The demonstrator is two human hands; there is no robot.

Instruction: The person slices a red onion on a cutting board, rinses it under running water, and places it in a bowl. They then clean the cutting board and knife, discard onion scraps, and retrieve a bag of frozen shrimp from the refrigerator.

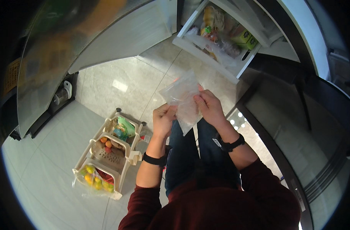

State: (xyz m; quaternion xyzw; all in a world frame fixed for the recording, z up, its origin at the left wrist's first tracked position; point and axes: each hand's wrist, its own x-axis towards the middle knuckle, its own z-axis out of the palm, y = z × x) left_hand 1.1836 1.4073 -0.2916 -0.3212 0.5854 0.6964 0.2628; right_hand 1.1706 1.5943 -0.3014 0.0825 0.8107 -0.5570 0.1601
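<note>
A clear plastic bag [184, 91] is stretched between my two hands, above the floor and just past my knees. My left hand [163, 117] pinches its left edge between thumb and fingers. On the opposite side my right hand [210, 107] grips the bag, thumb on top. Reddish patches show at the bag's far edges; whether something lies inside, I cannot tell. Beyond my hands, a white drawer [205, 56] stands pulled out. It holds several packaged foods, among them a yellowish package [213, 18], green boxes [246, 38] and crumpled clear plastic bags [229, 49].
To my left stands a cream tiered plastic rack [110, 159] with round fruit [108, 143] and a bag of yellow-green citrus [94, 178]. A pale open door panel [120, 37] spans the upper left. On the right is a dark-framed glass door [278, 138]. Tiled floor [120, 74] lies ahead.
</note>
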